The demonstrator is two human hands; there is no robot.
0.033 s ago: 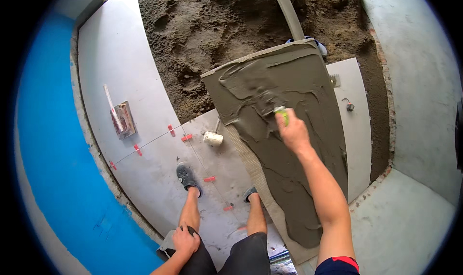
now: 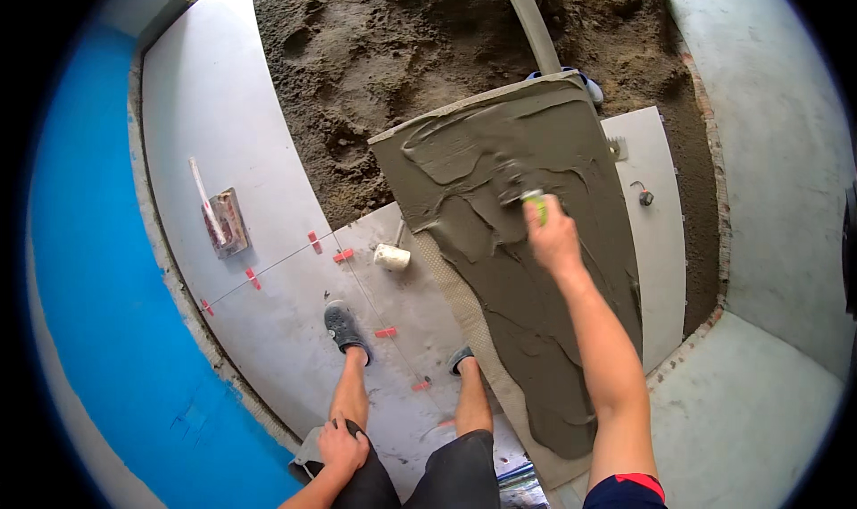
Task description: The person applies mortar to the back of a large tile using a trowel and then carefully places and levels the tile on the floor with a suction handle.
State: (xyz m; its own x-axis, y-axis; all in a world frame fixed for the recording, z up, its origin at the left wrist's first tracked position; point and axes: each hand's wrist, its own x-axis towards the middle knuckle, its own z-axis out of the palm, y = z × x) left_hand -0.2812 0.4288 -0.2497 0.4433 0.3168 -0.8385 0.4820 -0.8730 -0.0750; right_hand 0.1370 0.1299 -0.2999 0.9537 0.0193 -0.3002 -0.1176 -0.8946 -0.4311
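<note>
My right hand (image 2: 555, 239) is closed around the green handle of a trowel (image 2: 535, 207). Motion blurs its blade, which lies against wet grey mortar (image 2: 544, 286). That mortar covers most of a large tile (image 2: 457, 281), whose bare, textured underside shows along the left edge. Ridges and smears mark the mortar around the blade. My left hand (image 2: 343, 446) rests over my left knee, fingers laid across the dark shorts, with nothing seen in it.
Laid pale tiles (image 2: 241, 89) carry red levelling wedges (image 2: 343, 255) at their joints. A white-headed mallet (image 2: 392, 257) and a float (image 2: 228, 223) lie on them. Beyond is rough soil (image 2: 348, 54). At right are a notched spreader (image 2: 618, 148) and a small hooked tool (image 2: 644, 195).
My right hand and the trowel have shifted slightly right over the mortar, changing the smears beside the blade. My left hand stays on the knee.
</note>
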